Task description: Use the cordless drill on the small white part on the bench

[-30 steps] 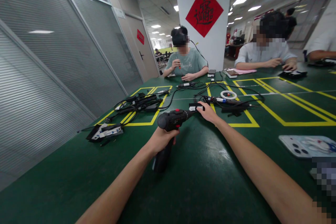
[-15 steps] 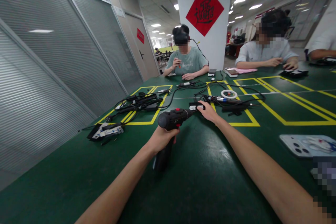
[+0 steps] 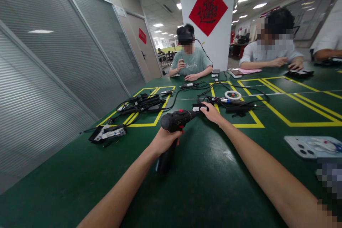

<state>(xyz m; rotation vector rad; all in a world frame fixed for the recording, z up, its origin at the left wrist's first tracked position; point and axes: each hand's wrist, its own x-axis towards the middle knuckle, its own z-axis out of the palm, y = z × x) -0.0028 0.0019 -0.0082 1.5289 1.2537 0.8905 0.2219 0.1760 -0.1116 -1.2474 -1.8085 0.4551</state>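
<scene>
My left hand (image 3: 163, 141) is wrapped round the grip of a black cordless drill (image 3: 175, 121) with a red switch; its nose points away from me. My right hand (image 3: 212, 113) reaches past the drill's tip and pinches a small black and white part (image 3: 199, 107) lying on the green table (image 3: 203, 181). The drill's tip meets that part. The base of the drill hangs just above the table.
A tangle of black cables and tools (image 3: 141, 105) lies in yellow-taped boxes at the left, a flat black and white device (image 3: 107, 133) nearer. A white tape ring (image 3: 232, 95) and more cables sit beyond my right hand. A phone (image 3: 312, 146) lies at right. Other people sit across the table.
Both hands and the drill have stayed in place. The person opposite has shifted a hand slightly.
</scene>
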